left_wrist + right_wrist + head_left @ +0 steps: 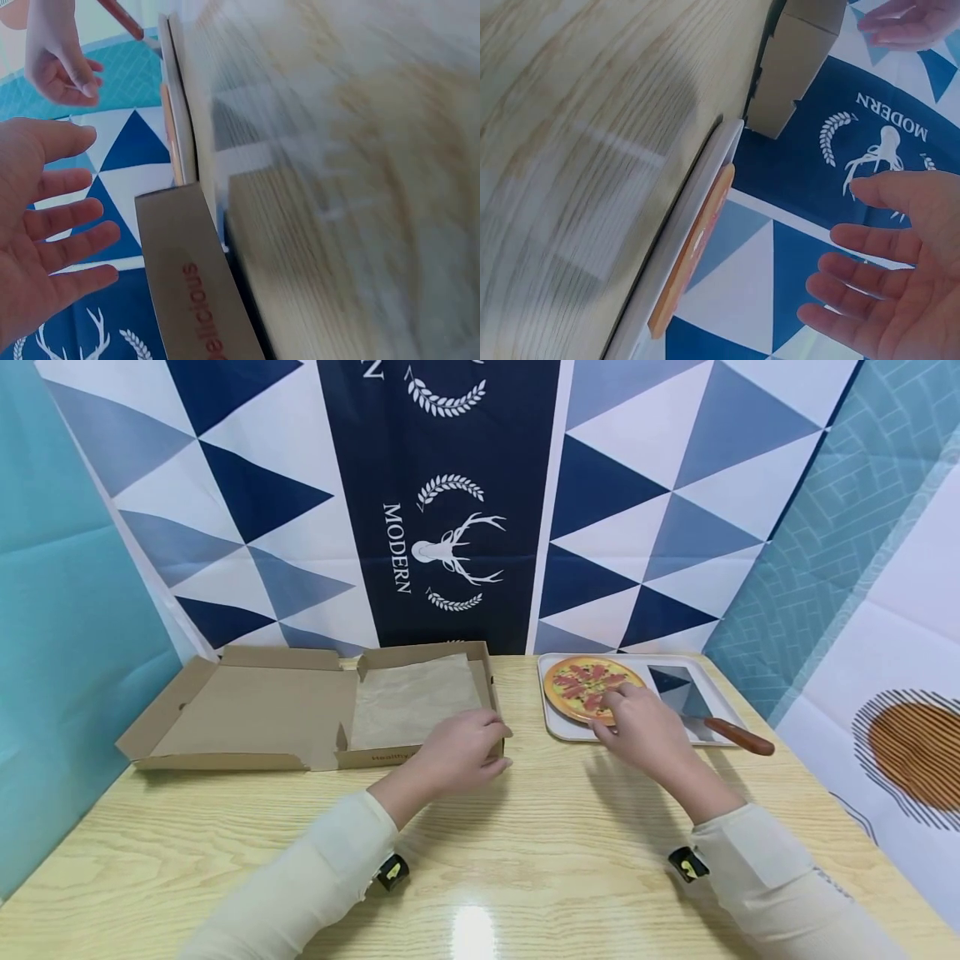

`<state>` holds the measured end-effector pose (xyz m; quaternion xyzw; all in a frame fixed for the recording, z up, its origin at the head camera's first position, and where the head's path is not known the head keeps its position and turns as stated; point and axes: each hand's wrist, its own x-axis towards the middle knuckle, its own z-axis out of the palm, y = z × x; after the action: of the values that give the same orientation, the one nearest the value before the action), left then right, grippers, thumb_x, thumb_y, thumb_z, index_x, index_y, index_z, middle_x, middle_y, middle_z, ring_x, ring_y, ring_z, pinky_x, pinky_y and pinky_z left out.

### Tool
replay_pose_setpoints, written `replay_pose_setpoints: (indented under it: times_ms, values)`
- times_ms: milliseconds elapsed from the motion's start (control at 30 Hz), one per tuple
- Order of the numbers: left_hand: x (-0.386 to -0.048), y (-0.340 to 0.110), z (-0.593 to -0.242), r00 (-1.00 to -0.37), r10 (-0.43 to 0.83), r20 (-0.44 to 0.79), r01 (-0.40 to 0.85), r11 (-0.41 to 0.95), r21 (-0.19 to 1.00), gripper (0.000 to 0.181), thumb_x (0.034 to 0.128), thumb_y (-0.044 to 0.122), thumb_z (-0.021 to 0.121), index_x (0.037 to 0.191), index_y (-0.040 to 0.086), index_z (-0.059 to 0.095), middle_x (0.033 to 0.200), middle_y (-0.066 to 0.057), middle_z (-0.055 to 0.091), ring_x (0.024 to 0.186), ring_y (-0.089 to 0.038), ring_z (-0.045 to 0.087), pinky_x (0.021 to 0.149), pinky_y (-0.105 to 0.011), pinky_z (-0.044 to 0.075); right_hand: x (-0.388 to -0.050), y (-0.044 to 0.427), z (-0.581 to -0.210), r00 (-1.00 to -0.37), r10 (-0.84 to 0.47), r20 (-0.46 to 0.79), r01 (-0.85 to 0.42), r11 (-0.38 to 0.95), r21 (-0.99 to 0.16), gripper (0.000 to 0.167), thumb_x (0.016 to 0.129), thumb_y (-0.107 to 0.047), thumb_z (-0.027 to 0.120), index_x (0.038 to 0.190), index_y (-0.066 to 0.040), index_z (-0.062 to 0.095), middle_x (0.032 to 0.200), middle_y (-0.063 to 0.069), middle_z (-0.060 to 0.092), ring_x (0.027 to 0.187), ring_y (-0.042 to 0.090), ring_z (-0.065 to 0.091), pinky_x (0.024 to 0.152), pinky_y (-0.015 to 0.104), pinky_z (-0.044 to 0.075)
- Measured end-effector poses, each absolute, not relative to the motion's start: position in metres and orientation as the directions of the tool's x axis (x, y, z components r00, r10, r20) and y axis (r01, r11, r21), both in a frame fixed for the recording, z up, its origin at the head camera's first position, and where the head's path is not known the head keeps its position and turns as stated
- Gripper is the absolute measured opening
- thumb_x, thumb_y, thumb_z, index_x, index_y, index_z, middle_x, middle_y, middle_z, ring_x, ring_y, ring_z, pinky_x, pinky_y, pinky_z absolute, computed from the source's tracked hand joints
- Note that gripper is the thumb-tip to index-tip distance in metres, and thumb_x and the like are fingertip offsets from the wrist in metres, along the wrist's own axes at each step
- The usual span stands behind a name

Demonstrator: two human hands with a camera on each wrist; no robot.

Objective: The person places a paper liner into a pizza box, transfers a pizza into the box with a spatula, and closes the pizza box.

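A: What was the right hand gripping?

B: Nothing. The bare right hand (641, 722) hovered with its fingers loose and parted over the near right side of the round, flat pizza with a golden crust and red topping (588, 685). From above, a fingertip might have grazed the crust; the right wrist view suggested a gap.

A: And the left?

B: Also free. The bare left hand (468, 752), fingers spread, was just beside the near right corner of the brown cardboard box (247, 706).

A: So which hand was nearer the pizza?

B: The right, easily. The pizza lay far and left of its palm and, being round, had no long axis. It sat in the left part of the white rectangular tray (560, 727), whose length ran left to right.

A: What else was there?

B: Right of the pizza, a metal server with a brown handle (738, 736) slanted towards the near right, past the tray's rim. Leftward, the box held a sheet of tan paper (408, 702), its lid folded out left.
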<state>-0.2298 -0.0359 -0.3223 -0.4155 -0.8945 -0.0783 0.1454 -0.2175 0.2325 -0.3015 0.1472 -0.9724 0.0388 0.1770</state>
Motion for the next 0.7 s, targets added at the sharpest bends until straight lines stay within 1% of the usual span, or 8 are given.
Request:
replay_pose_setpoints:
  times_ms: [200, 433, 567, 700]
  values:
    - [-0.232, -0.022, -0.319, -0.614, 0.736, 0.285, 0.765, 0.644, -0.015, 0.034, 0.0911, 0.033, 0.068, 0.115, 0.010, 0.068, 0.113, -0.003, 0.063, 0.103, -0.018, 0.061, 0.090, -0.030, 0.050, -0.217, 0.235, -0.302, -0.897, -0.269, 0.350, -0.298, 0.954, -0.032, 0.031, 0.086, -0.021, 0.072, 0.102, 0.006, 0.067, 0.093, 0.019, 0.061, 0.079, 0.031, 0.059, 0.065, 0.047, 0.051]
    - [-0.233, -0.010, -0.321, -0.617, 0.752, 0.235, 0.766, 0.641, -0.040, 0.032, 0.0923, 0.032, 0.067, 0.116, 0.011, 0.069, 0.114, -0.003, 0.063, 0.104, -0.017, 0.061, 0.090, -0.029, 0.051, -0.216, 0.238, -0.302, -0.897, -0.269, 0.351, -0.300, 0.953, -0.038, 0.037, 0.086, -0.022, 0.072, 0.107, 0.007, 0.067, 0.098, 0.022, 0.063, 0.084, 0.033, 0.061, 0.068, 0.048, 0.052]
    - [-0.234, -0.006, -0.322, -0.608, 0.766, 0.207, 0.769, 0.633, -0.084, 0.030, 0.0921, 0.032, 0.068, 0.115, 0.012, 0.069, 0.108, -0.002, 0.064, 0.098, -0.016, 0.062, 0.085, -0.029, 0.051, -0.216, 0.240, -0.302, -0.898, -0.265, 0.352, -0.297, 0.954, -0.038, 0.035, 0.086, -0.022, 0.072, 0.106, 0.007, 0.067, 0.098, 0.022, 0.063, 0.081, 0.032, 0.061, 0.066, 0.047, 0.053]
    - [-0.234, -0.003, -0.322, -0.578, 0.792, 0.198, 0.786, 0.605, -0.127, 0.025, 0.0905, 0.031, 0.070, 0.108, 0.012, 0.072, 0.095, 0.000, 0.065, 0.086, -0.015, 0.062, 0.077, -0.028, 0.051, -0.215, 0.242, -0.301, -0.901, -0.260, 0.347, -0.290, 0.956, -0.037, 0.035, 0.086, -0.022, 0.072, 0.105, 0.007, 0.066, 0.098, 0.022, 0.062, 0.081, 0.032, 0.061, 0.065, 0.048, 0.053]
